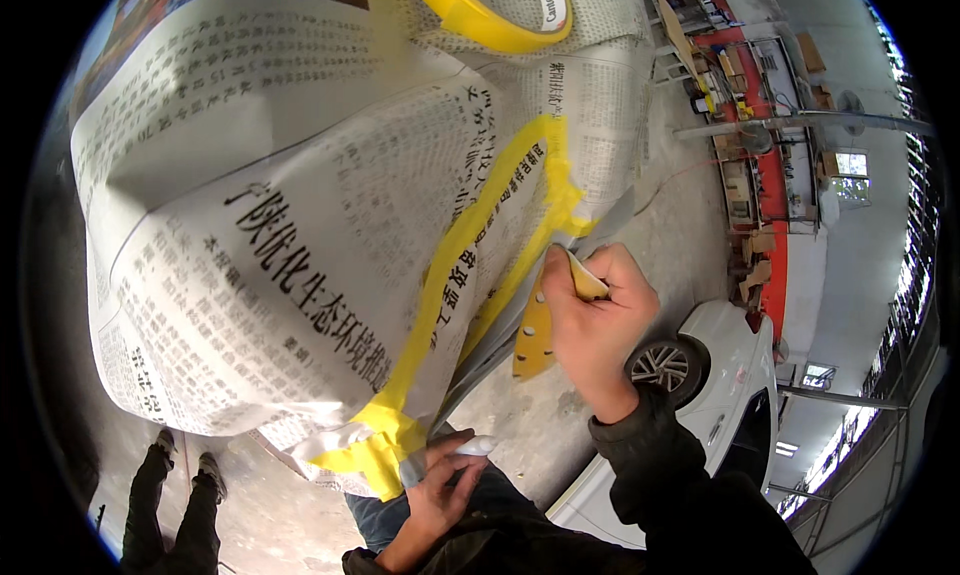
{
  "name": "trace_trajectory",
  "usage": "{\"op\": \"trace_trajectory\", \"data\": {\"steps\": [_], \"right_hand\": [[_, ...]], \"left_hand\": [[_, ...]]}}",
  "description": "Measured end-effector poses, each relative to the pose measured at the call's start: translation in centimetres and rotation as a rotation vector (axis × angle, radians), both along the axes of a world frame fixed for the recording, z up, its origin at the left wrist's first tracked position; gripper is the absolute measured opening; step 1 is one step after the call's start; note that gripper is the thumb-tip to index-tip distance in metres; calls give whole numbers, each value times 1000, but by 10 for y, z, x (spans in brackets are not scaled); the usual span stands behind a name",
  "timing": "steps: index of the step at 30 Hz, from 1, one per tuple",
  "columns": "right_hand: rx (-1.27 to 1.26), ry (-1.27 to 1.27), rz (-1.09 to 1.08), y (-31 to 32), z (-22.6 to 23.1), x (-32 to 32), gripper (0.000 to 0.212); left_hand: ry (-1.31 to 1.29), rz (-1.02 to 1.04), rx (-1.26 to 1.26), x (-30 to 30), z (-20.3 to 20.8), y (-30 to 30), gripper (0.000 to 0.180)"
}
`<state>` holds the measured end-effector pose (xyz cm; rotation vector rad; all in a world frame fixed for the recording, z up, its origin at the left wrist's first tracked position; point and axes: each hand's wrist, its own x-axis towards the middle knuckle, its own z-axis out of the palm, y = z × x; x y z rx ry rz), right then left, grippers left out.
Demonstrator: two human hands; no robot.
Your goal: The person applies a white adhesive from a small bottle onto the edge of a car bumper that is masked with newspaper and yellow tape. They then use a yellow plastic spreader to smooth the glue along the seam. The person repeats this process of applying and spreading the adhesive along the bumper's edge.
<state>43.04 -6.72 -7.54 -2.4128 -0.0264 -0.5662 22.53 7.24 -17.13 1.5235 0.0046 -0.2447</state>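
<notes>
A perforated yellow sheet of sandpaper [533, 337] is folded in my right hand [595, 325], gripped between thumb and curled fingers. That hand rests against a narrow grey painted edge [500, 343]. Newspaper sheets [270, 185] cover the large body beside it, bordered by strips of yellow masking tape [425, 295] along the bare edge. Lower down, my left hand [440, 490] is at the taped lower end of this edge. Its fingers are closed on a small white pointed object [476, 445] whose kind I cannot make out.
A roll of yellow tape [470, 20] lies on the newspaper at the top. To the right stands a white car [690, 425] with its wheel towards me. Shelves of boxes and parts [745, 175] line the wall. Another person's legs [170, 505] show at lower left.
</notes>
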Motion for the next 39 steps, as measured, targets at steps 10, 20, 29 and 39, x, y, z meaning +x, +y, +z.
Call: {"op": "trace_trajectory", "data": {"steps": [10,20,29,39], "right_hand": [[-4,-40,-27,1,-9,-1,35],[9,142,128,-15,-8,-15,36],[144,344,150,-30,7,-12,20],[344,352,137,-41,10,9,18]], "left_hand": [[-15,28,-10,0,1,-3,19],[16,63,7,4,5,-4,17],[76,60,-3,-4,1,-7,17],[10,88,32,2,6,-7,18]]}}
